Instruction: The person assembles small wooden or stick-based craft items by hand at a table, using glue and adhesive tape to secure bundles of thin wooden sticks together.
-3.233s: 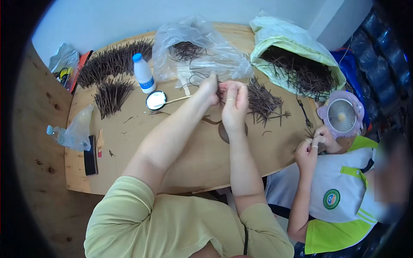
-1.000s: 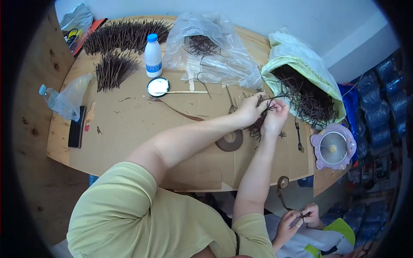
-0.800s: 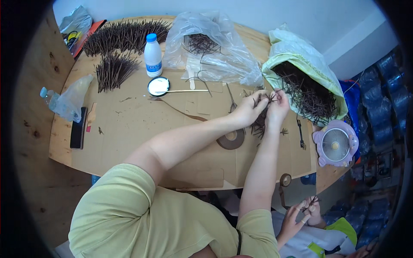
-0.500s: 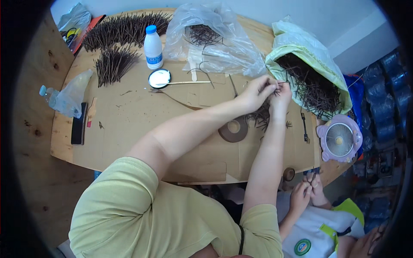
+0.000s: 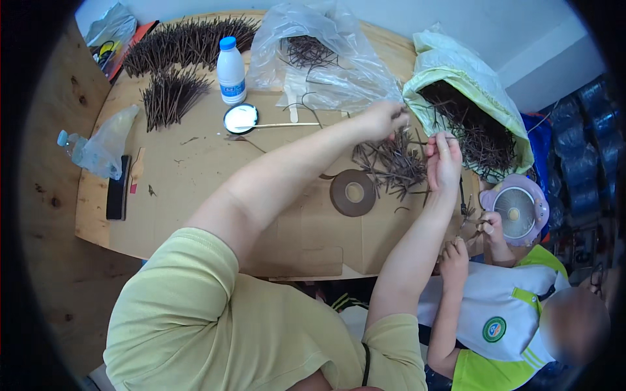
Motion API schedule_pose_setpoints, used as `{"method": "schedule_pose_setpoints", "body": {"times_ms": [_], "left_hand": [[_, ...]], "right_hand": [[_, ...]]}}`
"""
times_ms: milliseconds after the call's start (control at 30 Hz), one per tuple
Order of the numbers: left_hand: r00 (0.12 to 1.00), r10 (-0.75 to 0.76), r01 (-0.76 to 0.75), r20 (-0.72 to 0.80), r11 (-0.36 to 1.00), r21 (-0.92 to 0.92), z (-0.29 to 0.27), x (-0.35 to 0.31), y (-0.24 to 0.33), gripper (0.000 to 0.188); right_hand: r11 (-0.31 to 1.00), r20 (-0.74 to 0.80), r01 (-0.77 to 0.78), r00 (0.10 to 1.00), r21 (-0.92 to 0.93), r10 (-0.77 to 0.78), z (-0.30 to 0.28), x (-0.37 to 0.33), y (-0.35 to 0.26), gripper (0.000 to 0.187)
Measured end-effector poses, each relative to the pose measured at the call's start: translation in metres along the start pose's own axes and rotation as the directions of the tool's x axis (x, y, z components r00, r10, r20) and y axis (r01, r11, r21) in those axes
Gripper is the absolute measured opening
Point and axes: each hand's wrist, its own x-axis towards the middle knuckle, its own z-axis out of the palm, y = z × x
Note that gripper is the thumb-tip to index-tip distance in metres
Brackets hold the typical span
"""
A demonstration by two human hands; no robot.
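Observation:
A loose pile of thin brown twig-like stems (image 5: 399, 166) lies on the cardboard between my hands. My right hand (image 5: 445, 161) is just right of it, fingertips pinched on a thin dark stem (image 5: 418, 143) that points left. Above the pile's far left side, my left hand (image 5: 381, 121) has its fingers curled together; whatever may be in them is hidden. A roll of brown tape (image 5: 343, 207) lies flat beside the pile, its loose end (image 5: 326, 176) running left under my left forearm.
Farther back are a white bottle (image 5: 231, 73), a dish of white paste (image 5: 238, 120) with a stick across it, bundled stems (image 5: 173, 98) and a clear plastic bag (image 5: 280, 58). An open sack of stems (image 5: 476, 124) and a purple fan (image 5: 514, 208) stand right. A co-worker's hands (image 5: 455, 264) work at the near right edge.
My hands have moved apart, the right one rightward and nearer, the left one slightly left and farther, uncovering the pile. The co-worker's hands have come up to the table edge.

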Motion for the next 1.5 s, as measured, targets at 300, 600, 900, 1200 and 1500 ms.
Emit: {"method": "schedule_pose_setpoints", "body": {"times_ms": [300, 600, 900, 1200, 1500], "left_hand": [[0.917, -0.195, 0.341, 0.347, 0.835, -0.431, -0.006, -0.009, 0.030, 0.021], [0.956, -0.130, 0.278, 0.265, 0.698, -0.660, 0.016, -0.019, 0.029, 0.016], [0.885, 0.096, -0.094, -0.457, 0.995, 0.025, 0.032, -0.013, 0.039, 0.040], [0.958, -0.135, 0.213, -0.252, 0.926, 0.313, -0.012, 0.010, -0.055, 0.023], [0.876, 0.380, -0.392, 0.297, 0.920, -0.020, 0.020, -0.008, 0.004, 0.021]], "right_hand": [[0.996, 0.302, -0.053, 0.953, 0.071, 0.029, 0.020, -0.008, -0.009, 0.012], [0.991, 0.108, -0.054, 0.993, 0.125, 0.041, 0.026, 0.000, 0.010, 0.018], [0.905, -0.192, 0.319, 0.905, -0.283, -0.379, 0.052, 0.018, 0.023, 0.029], [0.917, -0.294, 0.385, 0.869, -0.103, -0.398, 0.058, -0.043, -0.048, 0.023], [0.940, -0.203, 0.325, 0.932, 0.108, -0.299, 0.044, -0.026, -0.052, 0.023]]}}
